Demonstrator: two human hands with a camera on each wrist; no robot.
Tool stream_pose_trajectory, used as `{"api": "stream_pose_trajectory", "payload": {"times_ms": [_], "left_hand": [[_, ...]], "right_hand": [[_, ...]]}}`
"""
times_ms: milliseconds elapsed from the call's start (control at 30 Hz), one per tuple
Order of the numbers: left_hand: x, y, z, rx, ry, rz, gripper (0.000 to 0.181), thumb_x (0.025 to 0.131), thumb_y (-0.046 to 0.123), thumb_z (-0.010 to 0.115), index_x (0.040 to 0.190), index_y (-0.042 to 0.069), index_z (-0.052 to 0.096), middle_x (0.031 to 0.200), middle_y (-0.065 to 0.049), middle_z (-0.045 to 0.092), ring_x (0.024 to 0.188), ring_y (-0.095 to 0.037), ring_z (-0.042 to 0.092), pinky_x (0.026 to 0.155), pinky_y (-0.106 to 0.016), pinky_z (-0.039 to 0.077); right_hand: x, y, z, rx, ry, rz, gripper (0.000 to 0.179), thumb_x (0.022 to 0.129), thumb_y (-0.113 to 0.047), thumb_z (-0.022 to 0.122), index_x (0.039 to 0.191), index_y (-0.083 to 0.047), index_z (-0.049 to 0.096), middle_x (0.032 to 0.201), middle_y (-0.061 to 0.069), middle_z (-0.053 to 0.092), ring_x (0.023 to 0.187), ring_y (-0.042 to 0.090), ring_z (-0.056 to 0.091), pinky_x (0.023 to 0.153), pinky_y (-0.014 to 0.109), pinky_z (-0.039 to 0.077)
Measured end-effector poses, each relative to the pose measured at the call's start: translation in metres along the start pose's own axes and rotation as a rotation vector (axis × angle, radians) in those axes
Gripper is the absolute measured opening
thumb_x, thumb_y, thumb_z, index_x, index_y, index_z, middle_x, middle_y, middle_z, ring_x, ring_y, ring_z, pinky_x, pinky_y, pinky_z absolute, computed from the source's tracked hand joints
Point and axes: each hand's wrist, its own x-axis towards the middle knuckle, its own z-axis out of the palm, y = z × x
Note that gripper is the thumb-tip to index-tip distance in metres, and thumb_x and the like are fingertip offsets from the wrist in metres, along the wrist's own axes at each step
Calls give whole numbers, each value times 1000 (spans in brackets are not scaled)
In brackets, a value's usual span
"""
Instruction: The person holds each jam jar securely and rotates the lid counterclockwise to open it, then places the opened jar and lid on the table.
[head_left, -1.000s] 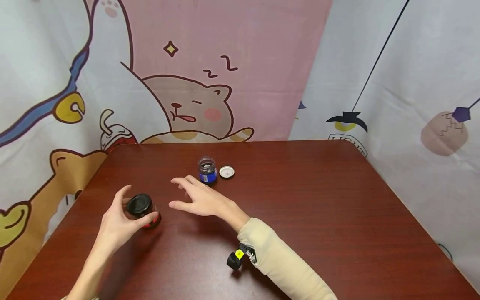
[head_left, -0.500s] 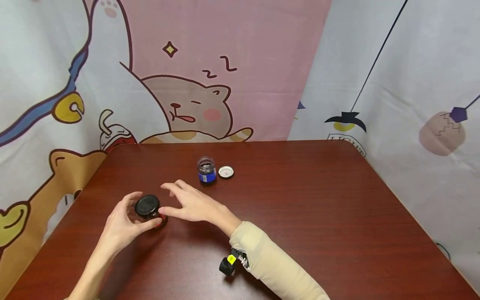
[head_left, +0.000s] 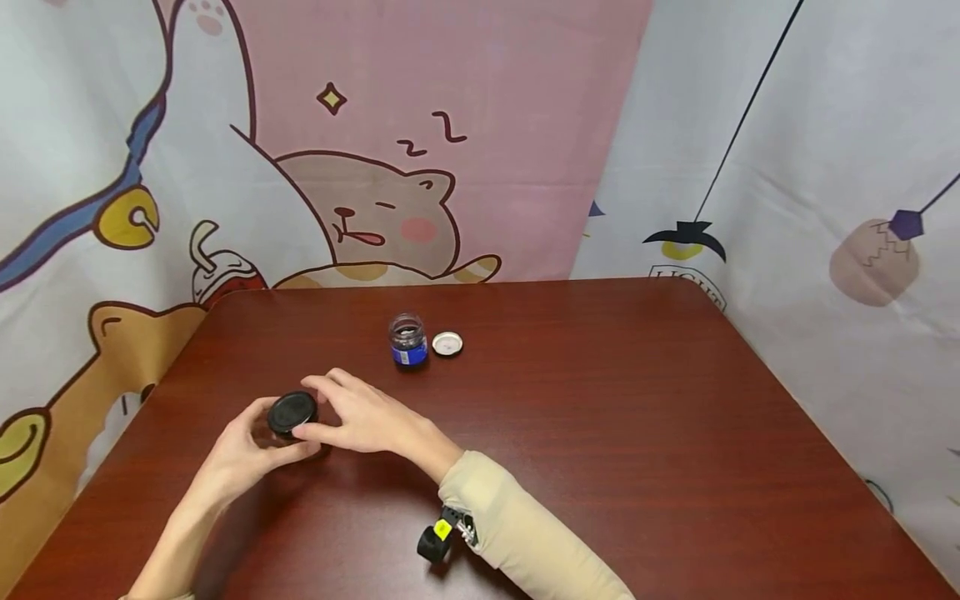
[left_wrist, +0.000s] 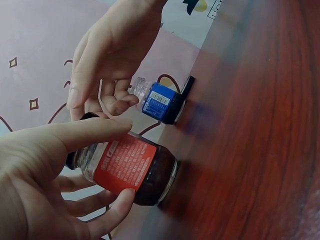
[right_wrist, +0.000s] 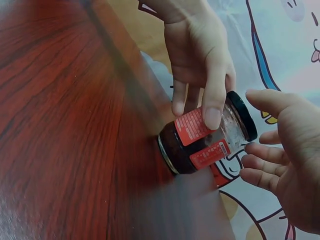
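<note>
My left hand (head_left: 232, 458) grips the side of a glass jar (left_wrist: 159, 182) with a red label and dark contents. The black lid (head_left: 292, 412) is on this jar, and its base is at the tabletop. My right hand (head_left: 367, 417) comes in from the right at lid height. Its thumb is right at the lid's edge and its loosely bent fingers are spread by the lid, not closed round it, as the right wrist view shows. Behind them a second jar (head_left: 408, 343) with a blue label stands uncapped. Its lid (head_left: 447, 344) lies beside it, pale inside up.
The brown wooden table (head_left: 600, 433) reaches back to a cartoon-printed curtain (head_left: 510, 142). A black wrist camera (head_left: 433, 542) hangs under the beige right sleeve (head_left: 525, 517), close over the table.
My right hand has moved left and slightly nearer, to the red-labelled jar's lid. My left hand has brought that jar a little to the right. The blue-labelled jar stays put.
</note>
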Motion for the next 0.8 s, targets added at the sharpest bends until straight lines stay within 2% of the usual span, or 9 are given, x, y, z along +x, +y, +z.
{"api": "stream_pose_trajectory", "payload": {"times_ms": [167,367,500,633,800], "left_hand": [[3,-4,-1,-32,-51,-9,67,82,21,85,137,3,51,116,-11,65,93,-15,65,79,-26,48],[5,-8,2,-48,-72,19,66,83,19,85,139,3,53,117,-11,68,96,-13,65,81,-27,47],[5,-9,5,-24,-60,2,67,82,23,86,139,4,55,121,-12,67,99,-13,64,83,-30,46],[6,-6,6,-11,-29,-18,65,80,27,87,134,5,59,117,-11,69,96,-13,66,83,-29,47],[6,-6,6,-50,-19,-12,62,79,25,88,131,4,62,113,-10,71,93,-11,67,80,-26,49]], "right_hand": [[2,-3,3,-39,6,-3,62,96,-50,65,145,-14,51,120,-2,53,99,3,49,86,11,38],[4,-5,8,-64,28,30,65,91,-57,67,141,-17,54,116,-5,51,90,3,50,78,12,40],[5,-5,11,-61,50,47,61,88,-60,69,134,-20,58,109,-8,49,83,2,49,71,13,39],[8,-4,11,-76,78,33,56,88,-58,71,127,-20,63,106,-9,50,85,0,49,76,12,40],[8,-2,10,-80,108,-8,51,88,-55,73,121,-17,66,102,-9,52,84,-1,49,77,10,40]]}}
